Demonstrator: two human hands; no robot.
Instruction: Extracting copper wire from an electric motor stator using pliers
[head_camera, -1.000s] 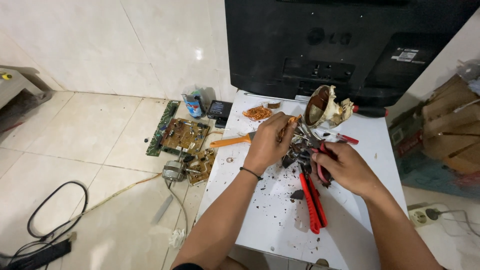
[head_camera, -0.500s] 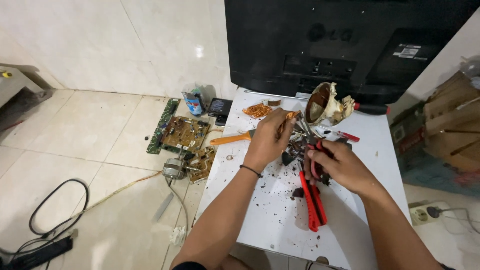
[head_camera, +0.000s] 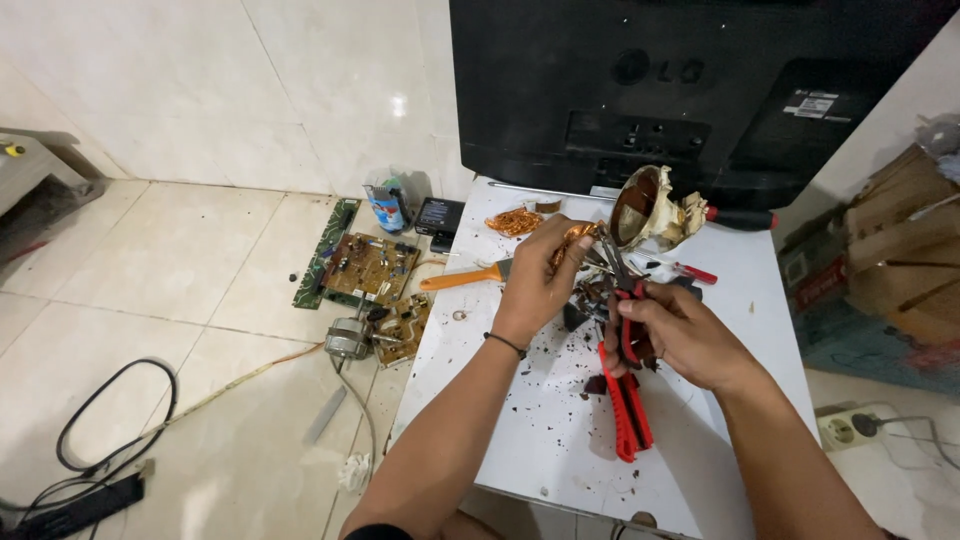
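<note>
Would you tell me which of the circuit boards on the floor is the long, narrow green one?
The long green circuit board farthest left; the two brown circuit boards are wider.

the worktop (head_camera: 700, 450) stands before a television (head_camera: 700, 90) that leans at its far edge. on the worktop, a coil yoke (head_camera: 650, 208) sits at the back, a heap of wire (head_camera: 514, 221) to its left, a brush (head_camera: 466, 277) nearer the left edge. pliers (head_camera: 622, 385) lie across the middle. on the floor left of the worktop lie circuit boards (head_camera: 365, 268), with a motor (head_camera: 348, 338) in front of them and a cable (head_camera: 110, 420) further left.
</note>
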